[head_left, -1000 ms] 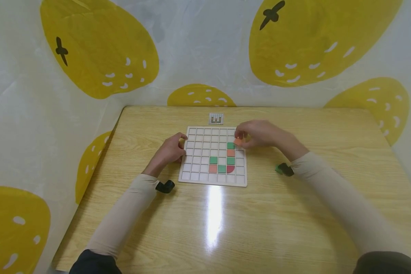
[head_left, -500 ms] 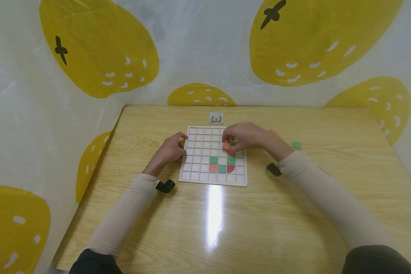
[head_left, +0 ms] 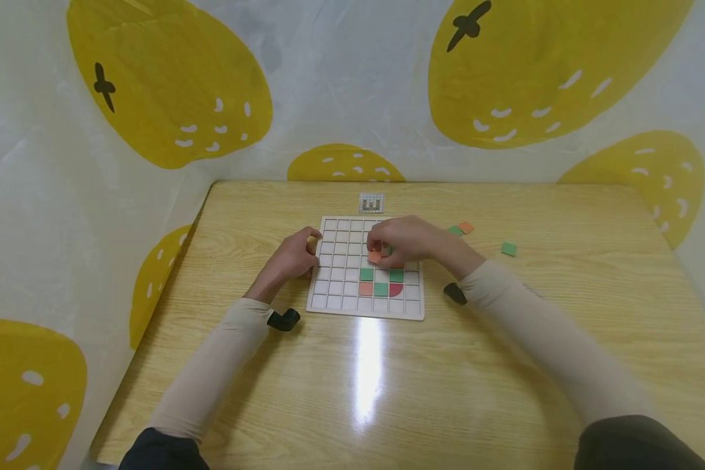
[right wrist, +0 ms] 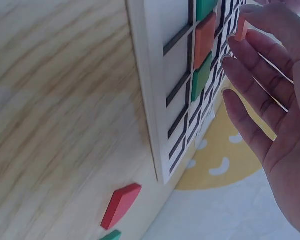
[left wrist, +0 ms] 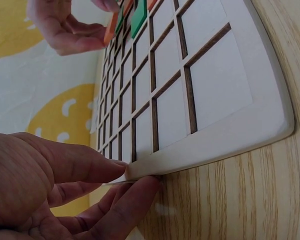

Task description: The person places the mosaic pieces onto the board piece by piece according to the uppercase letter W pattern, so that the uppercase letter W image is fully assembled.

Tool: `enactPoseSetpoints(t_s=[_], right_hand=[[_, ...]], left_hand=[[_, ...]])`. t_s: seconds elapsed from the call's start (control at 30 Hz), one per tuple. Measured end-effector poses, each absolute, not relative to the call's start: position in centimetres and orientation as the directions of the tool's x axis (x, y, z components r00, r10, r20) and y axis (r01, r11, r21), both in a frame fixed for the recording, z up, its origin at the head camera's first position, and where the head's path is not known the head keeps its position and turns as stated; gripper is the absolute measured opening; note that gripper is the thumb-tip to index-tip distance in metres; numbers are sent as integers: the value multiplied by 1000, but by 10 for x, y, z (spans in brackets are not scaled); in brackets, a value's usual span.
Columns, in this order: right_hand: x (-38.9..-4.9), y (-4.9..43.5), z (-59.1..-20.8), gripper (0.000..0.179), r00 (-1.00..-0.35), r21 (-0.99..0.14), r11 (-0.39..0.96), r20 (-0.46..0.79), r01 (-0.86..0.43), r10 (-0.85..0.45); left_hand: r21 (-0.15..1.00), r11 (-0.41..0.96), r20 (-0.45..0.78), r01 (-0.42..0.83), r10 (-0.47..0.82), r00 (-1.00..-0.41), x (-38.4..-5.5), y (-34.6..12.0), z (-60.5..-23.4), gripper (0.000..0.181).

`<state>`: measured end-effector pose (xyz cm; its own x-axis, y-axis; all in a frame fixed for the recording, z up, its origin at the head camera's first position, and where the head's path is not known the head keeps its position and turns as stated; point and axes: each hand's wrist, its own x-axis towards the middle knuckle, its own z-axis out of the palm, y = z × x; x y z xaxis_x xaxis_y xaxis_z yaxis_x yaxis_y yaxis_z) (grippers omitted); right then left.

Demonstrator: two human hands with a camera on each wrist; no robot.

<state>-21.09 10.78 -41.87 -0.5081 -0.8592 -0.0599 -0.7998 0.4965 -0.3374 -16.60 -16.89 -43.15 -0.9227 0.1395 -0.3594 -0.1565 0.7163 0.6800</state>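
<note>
Since the earlier frame, the right hand (head_left: 408,238) has shifted leftward from the right edge of the grid board (head_left: 342,243) to its middle, uncovering loose tiles (head_left: 467,227) at the frame's upper right. It pinches an orange tile (head_left: 374,257) between thumb and fingertips, probably to keep the underside free; whether the tile touches the board, I cannot tell. At centre left, the left hand (head_left: 294,254) grips the board's edge, thumb on the rim, likely to stop it sliding on the bench (head_left: 241,391). A small patterned card (head_left: 371,203) lies beyond, unobstructed. The right hand hides several upper-right cells.
</note>
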Motion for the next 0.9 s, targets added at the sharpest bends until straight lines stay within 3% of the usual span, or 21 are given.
enactPoseSetpoints(t_s=[0.5, 0.9], right_hand=[[-212, 94, -422, 24, -499, -273, 512, -120, -814, -858], [-210, 92, -423, 13, -502, -287, 505, -89, -814, -860]], left_hand=[[685, 706, -374, -180, 129, -918, -167, -167, -428, 56], [690, 703, -369, -173, 136, -920, -168, -167, -428, 56]])
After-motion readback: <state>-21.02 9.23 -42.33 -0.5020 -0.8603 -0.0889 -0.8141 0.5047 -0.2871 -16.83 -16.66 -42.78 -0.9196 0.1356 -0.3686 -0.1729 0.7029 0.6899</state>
